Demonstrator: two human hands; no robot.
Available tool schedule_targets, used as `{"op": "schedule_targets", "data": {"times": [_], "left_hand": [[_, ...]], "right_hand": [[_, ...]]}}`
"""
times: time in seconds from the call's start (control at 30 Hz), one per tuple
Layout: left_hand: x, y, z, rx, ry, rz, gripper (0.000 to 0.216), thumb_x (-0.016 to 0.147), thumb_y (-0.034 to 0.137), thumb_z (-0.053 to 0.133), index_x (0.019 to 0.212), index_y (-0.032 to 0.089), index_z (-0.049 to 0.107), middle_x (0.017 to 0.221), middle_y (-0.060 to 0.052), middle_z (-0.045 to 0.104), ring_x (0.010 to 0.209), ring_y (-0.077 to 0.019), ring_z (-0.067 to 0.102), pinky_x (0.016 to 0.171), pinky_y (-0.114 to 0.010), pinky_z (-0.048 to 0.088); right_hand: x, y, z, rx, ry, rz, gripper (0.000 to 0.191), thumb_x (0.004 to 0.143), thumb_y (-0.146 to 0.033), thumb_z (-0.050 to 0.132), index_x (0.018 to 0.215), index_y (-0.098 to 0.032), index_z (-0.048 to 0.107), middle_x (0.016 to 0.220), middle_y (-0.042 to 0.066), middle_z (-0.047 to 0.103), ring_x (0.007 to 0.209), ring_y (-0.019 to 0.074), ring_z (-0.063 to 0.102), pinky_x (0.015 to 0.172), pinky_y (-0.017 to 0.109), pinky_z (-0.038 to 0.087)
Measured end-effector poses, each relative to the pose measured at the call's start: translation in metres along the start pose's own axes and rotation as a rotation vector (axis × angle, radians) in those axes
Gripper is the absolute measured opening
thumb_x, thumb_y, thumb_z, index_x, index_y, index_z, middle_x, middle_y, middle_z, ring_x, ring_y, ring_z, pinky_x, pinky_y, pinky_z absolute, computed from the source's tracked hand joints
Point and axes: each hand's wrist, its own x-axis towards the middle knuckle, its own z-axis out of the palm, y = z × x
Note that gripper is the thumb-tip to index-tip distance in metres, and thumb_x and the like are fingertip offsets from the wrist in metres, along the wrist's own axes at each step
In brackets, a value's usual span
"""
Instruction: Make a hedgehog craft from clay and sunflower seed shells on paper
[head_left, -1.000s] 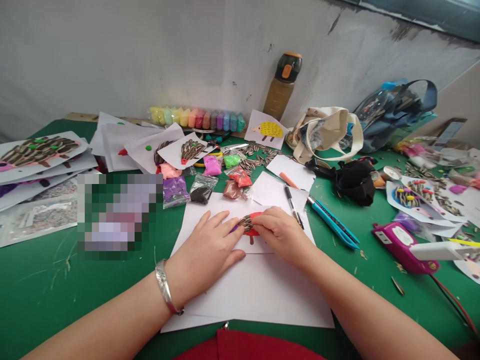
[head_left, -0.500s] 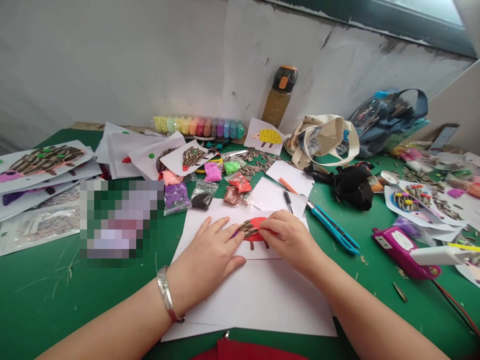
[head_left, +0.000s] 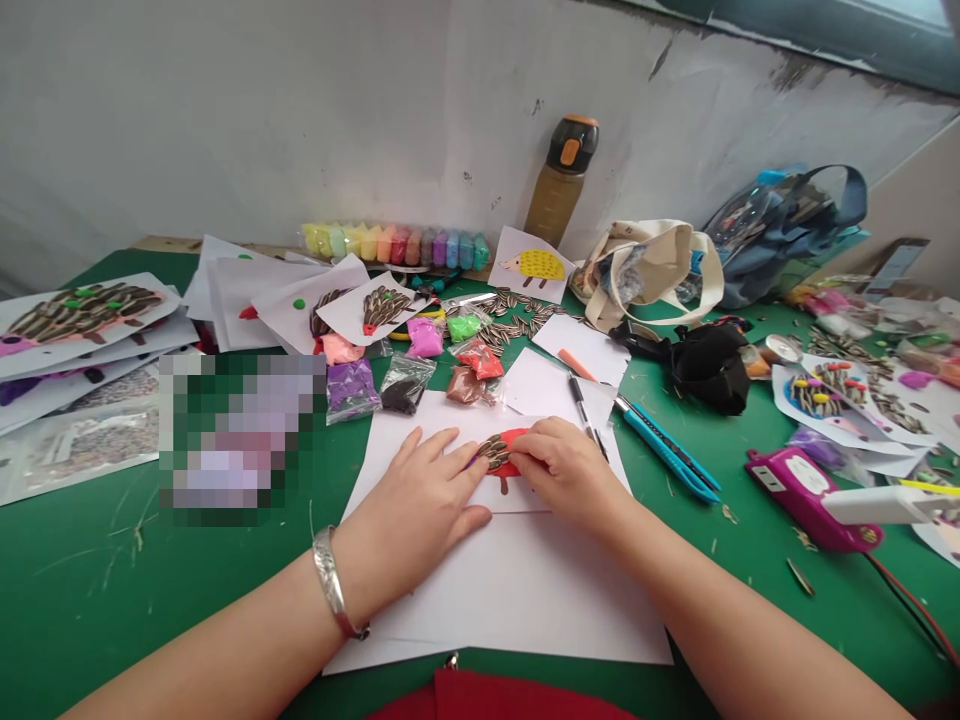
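On white paper (head_left: 517,590) in front of me lies a red clay hedgehog shape (head_left: 517,437) with a brown leg showing. Striped sunflower seeds (head_left: 493,452) cover its left part. My left hand (head_left: 424,510) rests flat with fingers spread, its fingertips at the left end of the shape. A silver bracelet (head_left: 330,583) circles that wrist. My right hand (head_left: 566,470) is closed in a pinch over the right part of the red clay, fingertips touching it beside the seeds. Whatever sits between those fingertips is hidden.
Bags of coloured clay (head_left: 352,390) and loose sunflower seeds (head_left: 517,318) lie beyond the paper. A blue utility knife (head_left: 667,448), a pen (head_left: 587,415) and a magenta glue gun (head_left: 814,500) are to the right. Finished hedgehog pictures (head_left: 90,310) are stacked left; a bottle (head_left: 559,185) stands behind.
My right hand has shifted slightly over the red clay and now covers the right-hand leg. My left hand stays in place. The whole view has tilted a little.
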Motion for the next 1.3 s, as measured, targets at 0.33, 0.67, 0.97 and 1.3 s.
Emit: {"op": "schedule_targets", "data": {"times": [0.33, 0.67, 0.97, 1.3], "left_hand": [[0.000, 0.001, -0.003, -0.001, -0.028, -0.008, 0.043, 0.091, 0.032, 0.063, 0.131, 0.018, 0.057, 0.135, -0.011, 0.060, 0.131, -0.0376, 0.046, 0.105, -0.062, 0.037], [-0.001, -0.001, -0.003, -0.007, 0.004, 0.010, 0.045, 0.091, 0.031, 0.063, 0.133, 0.016, 0.055, 0.132, -0.013, 0.061, 0.128, -0.0362, 0.049, 0.105, -0.060, 0.037], [-0.003, -0.001, -0.003, -0.045, -0.008, -0.014, 0.044, 0.091, 0.034, 0.063, 0.131, 0.016, 0.056, 0.133, -0.013, 0.061, 0.129, -0.0368, 0.047, 0.106, -0.063, 0.035], [-0.002, 0.000, -0.003, -0.059, -0.051, -0.025, 0.045, 0.093, 0.036, 0.059, 0.133, 0.016, 0.054, 0.135, -0.012, 0.058, 0.131, -0.0365, 0.044, 0.108, -0.063, 0.032]], "right_hand": [[-0.001, 0.002, -0.012, 0.016, 0.096, 0.083, 0.022, 0.091, -0.018, 0.056, 0.078, -0.023, 0.074, 0.076, 0.003, 0.065, 0.077, 0.0179, 0.059, 0.071, 0.030, 0.045], [0.076, 0.028, -0.053, -0.320, 0.087, 0.180, 0.026, 0.088, -0.020, 0.049, 0.086, -0.024, 0.075, 0.082, 0.003, 0.070, 0.082, 0.0211, 0.064, 0.076, 0.031, 0.046], [0.153, 0.043, -0.027, -0.474, 0.005, 0.206, 0.027, 0.085, -0.013, 0.048, 0.087, -0.018, 0.074, 0.094, 0.011, 0.072, 0.092, 0.0240, 0.062, 0.077, 0.031, 0.042], [0.156, 0.039, -0.011, -0.518, -0.042, 0.199, 0.028, 0.078, -0.003, 0.051, 0.097, -0.014, 0.068, 0.100, 0.017, 0.067, 0.092, 0.0271, 0.062, 0.076, 0.033, 0.042]]}}
